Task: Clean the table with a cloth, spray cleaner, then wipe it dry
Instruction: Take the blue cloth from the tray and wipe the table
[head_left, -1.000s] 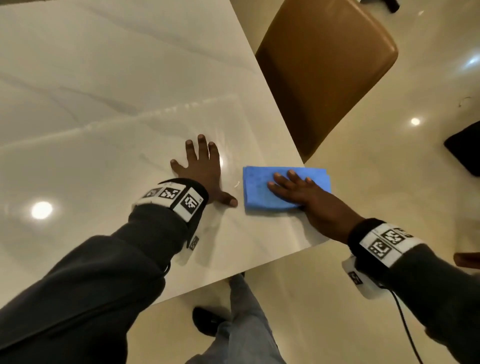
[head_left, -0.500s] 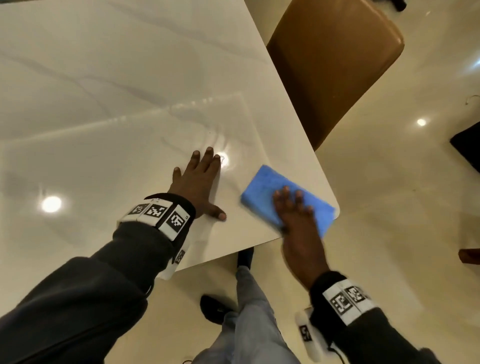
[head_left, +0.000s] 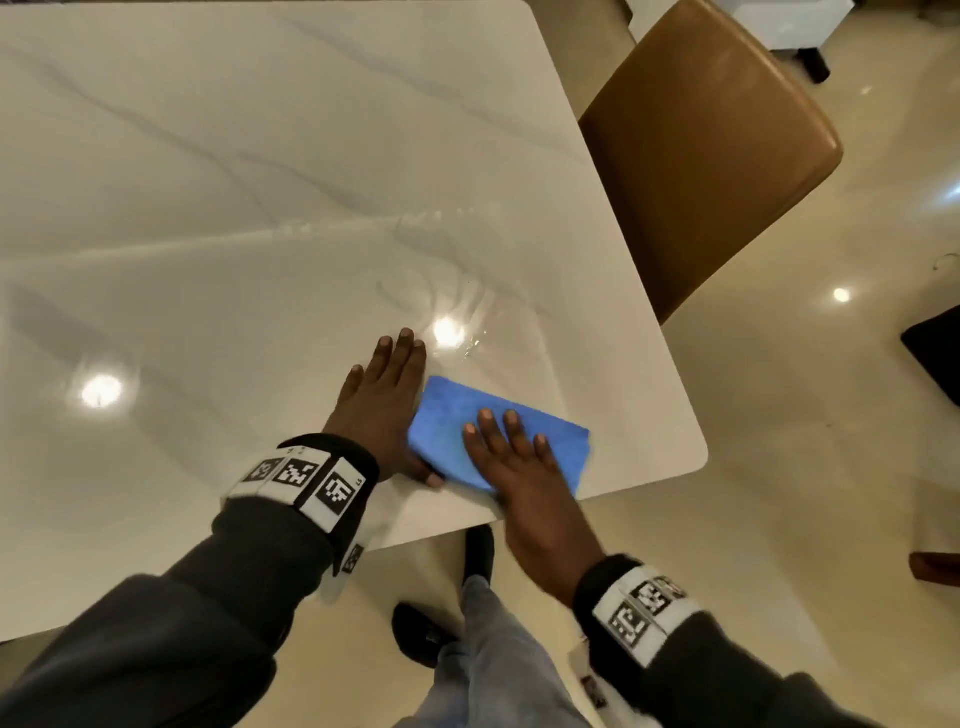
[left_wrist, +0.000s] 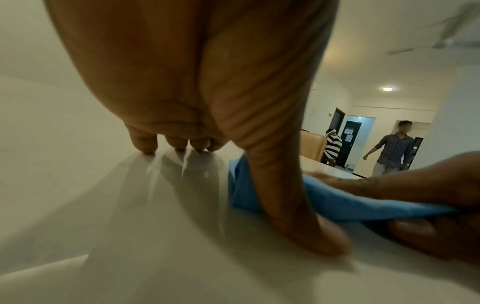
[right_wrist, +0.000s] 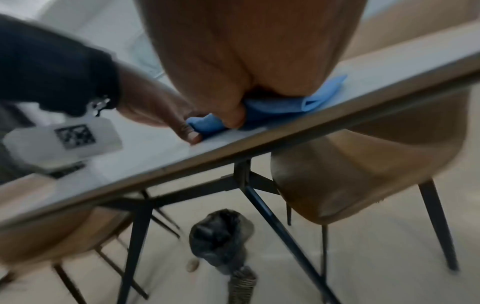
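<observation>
On glossy marble table (head_left: 260, 182) | folded blue cloth (head_left: 447, 431) | right hand (head_left: 511, 467) flat

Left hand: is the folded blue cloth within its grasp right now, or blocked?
Probably yes. The left hand lies flat on the white marble table right beside the blue cloth, thumb at its edge; the right hand presses on the cloth's other part.

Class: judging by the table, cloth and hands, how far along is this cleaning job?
Done: wet streaks on the table suggest some wiping. In hand: the right hand presses the blue cloth flat near the corner; the left hand rests beside it. Left: no spray bottle shows, so spraying and drying seem to remain.
</observation>
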